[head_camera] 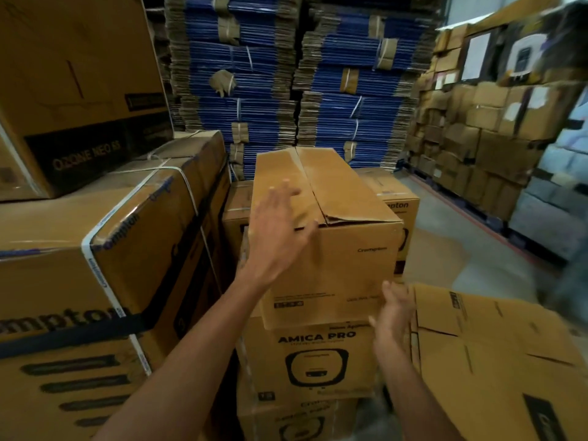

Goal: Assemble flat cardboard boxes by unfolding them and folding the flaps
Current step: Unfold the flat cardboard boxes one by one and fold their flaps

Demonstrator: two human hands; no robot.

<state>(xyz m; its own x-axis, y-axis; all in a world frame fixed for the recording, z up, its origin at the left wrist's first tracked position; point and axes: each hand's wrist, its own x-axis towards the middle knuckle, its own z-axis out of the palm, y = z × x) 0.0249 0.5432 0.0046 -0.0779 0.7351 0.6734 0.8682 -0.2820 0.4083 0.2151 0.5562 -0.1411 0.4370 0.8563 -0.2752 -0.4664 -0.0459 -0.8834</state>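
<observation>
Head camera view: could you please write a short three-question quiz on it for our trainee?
1. True or false: the top flaps of the assembled box are folded shut.
2. The flat cardboard lies: A) right of the box, B) on top of it, C) left of it.
3. Fill in: the box stands on a carton printed "AMICA ___".
Key: 1 true; 2 A; 3 PRO.

Assembled box (350,249) atop AMICA PRO carton (264,354)
</observation>
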